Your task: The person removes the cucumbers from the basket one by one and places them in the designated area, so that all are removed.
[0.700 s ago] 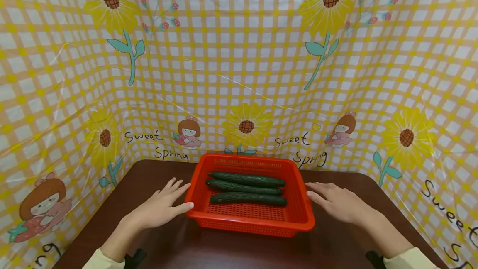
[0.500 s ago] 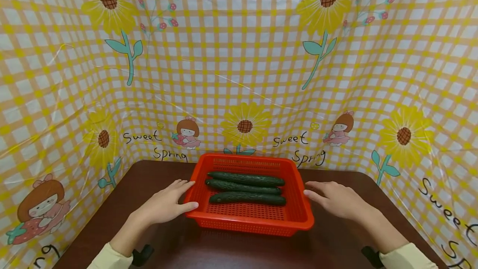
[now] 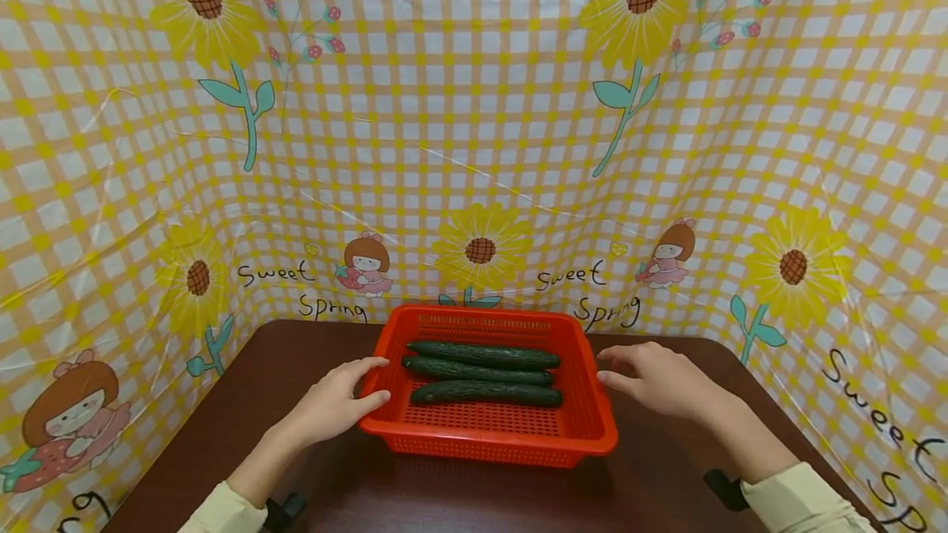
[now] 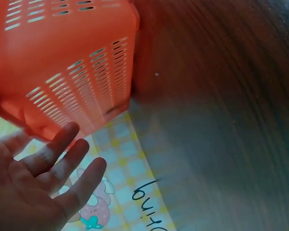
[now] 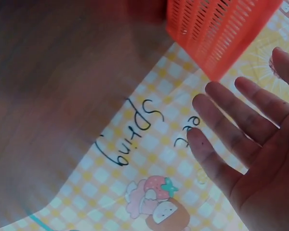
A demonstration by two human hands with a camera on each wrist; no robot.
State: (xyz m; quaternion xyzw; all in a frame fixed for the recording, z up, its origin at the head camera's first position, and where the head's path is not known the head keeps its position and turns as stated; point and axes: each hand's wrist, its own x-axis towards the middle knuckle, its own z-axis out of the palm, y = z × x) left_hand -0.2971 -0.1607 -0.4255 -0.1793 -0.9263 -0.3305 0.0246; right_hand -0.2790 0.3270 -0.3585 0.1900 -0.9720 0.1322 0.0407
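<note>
A red plastic basket (image 3: 489,436) with slotted walls stands on the dark table, holding three dark green cucumbers laid side by side: a far cucumber (image 3: 485,354), a middle cucumber (image 3: 477,372) and a near cucumber (image 3: 486,394). At its left rim is my left hand (image 3: 333,401), thumb over the rim and fingertips right at the outer edge. The left wrist view shows those fingers (image 4: 82,187) spread and nearly straight beside the slotted wall. My right hand (image 3: 662,381) is at the right rim with thumb and forefinger apart; its fingers (image 5: 226,130) are extended below the basket's edge in the right wrist view.
Brown wood-look tabletop (image 3: 444,500) lies under the basket. A checked cloth (image 3: 474,146) with sunflowers and lettering hangs behind and along both sides. Dark wrist-camera mounts show under both wrists.
My left hand has moved right to the basket's rim, its fingers drawing in from a wider spread. My right hand has stayed by the right rim, rising slightly. The view has shifted a little.
</note>
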